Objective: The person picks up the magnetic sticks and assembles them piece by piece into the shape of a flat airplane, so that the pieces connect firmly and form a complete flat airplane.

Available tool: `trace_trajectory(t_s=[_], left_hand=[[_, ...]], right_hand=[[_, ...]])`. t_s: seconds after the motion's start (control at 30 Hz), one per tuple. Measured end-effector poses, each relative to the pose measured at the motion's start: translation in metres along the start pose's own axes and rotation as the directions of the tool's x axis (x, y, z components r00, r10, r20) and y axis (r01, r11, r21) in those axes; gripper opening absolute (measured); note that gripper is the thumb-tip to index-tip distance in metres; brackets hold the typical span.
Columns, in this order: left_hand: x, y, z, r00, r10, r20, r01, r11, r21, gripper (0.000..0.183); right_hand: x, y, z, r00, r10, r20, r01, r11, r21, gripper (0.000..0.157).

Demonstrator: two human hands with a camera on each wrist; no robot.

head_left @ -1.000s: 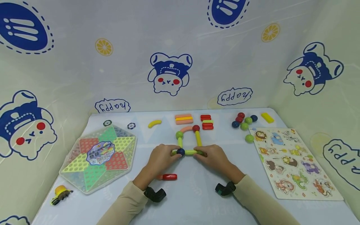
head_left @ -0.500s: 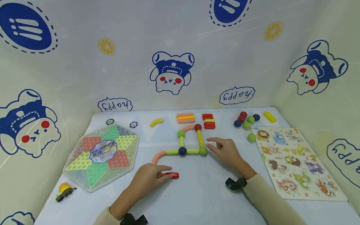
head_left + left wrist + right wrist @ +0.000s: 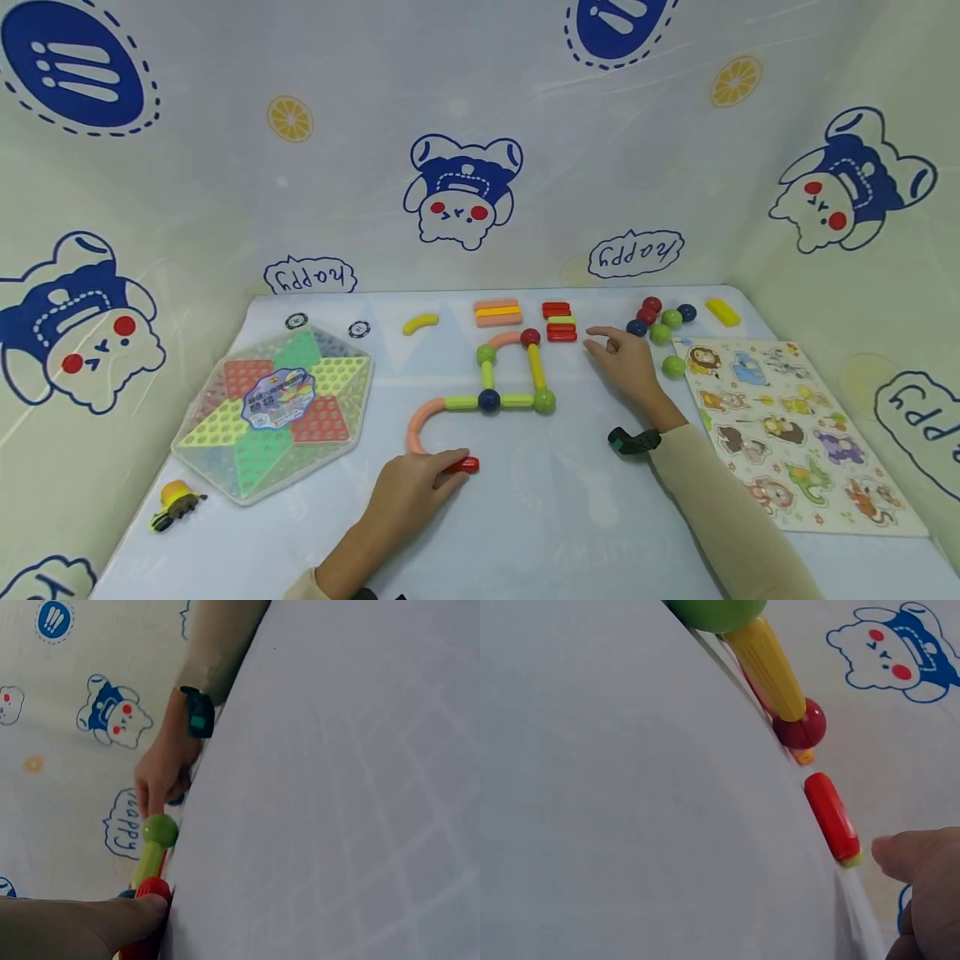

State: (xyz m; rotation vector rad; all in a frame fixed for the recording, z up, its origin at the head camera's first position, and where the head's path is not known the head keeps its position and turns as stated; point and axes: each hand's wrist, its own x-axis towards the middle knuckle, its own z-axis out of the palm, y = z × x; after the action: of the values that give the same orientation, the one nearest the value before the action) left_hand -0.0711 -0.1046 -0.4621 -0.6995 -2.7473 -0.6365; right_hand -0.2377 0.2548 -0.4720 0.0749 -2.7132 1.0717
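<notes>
In the head view my left hand [image 3: 412, 496] pinches a red stick [image 3: 469, 464] between thumb and fingers, at the free end of a salmon curved stick [image 3: 420, 421]. The left wrist view shows the thumb on the red stick [image 3: 154, 886]. The curved stick joins a flat frame of sticks and balls, with a blue ball [image 3: 489, 401], green balls [image 3: 544, 401] and a red ball [image 3: 530, 337] at its joints. My right hand [image 3: 626, 367] is right of a stack of red sticks [image 3: 561, 331], its thumb and forefinger apart, holding nothing. In the right wrist view, its fingertip is beside a red stick [image 3: 832, 817].
Loose balls [image 3: 661, 333] sit at the back right, beside an animal puzzle board [image 3: 806, 442] and a yellow block [image 3: 722, 312]. At left lie a hexagonal checkers board [image 3: 273, 408] and a toy vehicle [image 3: 176, 504]. Salmon and yellow sticks [image 3: 498, 313] are at the back.
Both hands have left the frame of sticks. My left hand has come down toward the near side and taken hold of the red stick; my right hand has moved right and away, toward the back.
</notes>
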Motion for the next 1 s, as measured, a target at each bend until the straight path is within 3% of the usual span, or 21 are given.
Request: trace_trajectory(t_s=[0.1, 0.23, 0.43, 0.53, 0.7, 1.0], left_hand=[[-0.001, 0.001, 0.002, 1.0, -0.013, -0.021, 0.013, 1.0, -0.027, 0.028], [-0.003, 0.003, 0.003, 0.999, -0.046, -0.018, 0.045, 0.996, -0.077, 0.028], [-0.005, 0.004, 0.004, 0.998, -0.05, -0.036, 0.047, 0.995, -0.086, 0.028], [-0.006, 0.003, 0.003, 0.998, -0.039, -0.059, 0.035, 0.996, -0.077, 0.027], [-0.005, 0.003, 0.0, 0.997, -0.032, -0.066, 0.027, 0.997, -0.074, 0.026], [-0.002, 0.003, 0.002, 0.998, -0.015, -0.061, 0.01, 0.996, -0.087, 0.026]], right_hand=[[0.003, -0.002, -0.002, 1.0, -0.005, 0.009, 0.005, 1.0, -0.021, 0.041], [-0.006, -0.002, -0.013, 0.999, 0.021, -0.038, -0.024, 0.996, -0.083, 0.043], [-0.039, -0.002, -0.043, 0.976, 0.003, -0.218, -0.052, 0.975, -0.218, 0.039], [-0.054, -0.003, -0.058, 0.961, 0.044, -0.273, -0.124, 0.951, -0.284, 0.044], [-0.068, 0.006, -0.07, 0.964, 0.135, -0.231, -0.212, 0.912, -0.352, 0.057], [-0.071, 0.019, -0.073, 0.956, 0.223, -0.192, -0.279, 0.893, -0.352, 0.06]])
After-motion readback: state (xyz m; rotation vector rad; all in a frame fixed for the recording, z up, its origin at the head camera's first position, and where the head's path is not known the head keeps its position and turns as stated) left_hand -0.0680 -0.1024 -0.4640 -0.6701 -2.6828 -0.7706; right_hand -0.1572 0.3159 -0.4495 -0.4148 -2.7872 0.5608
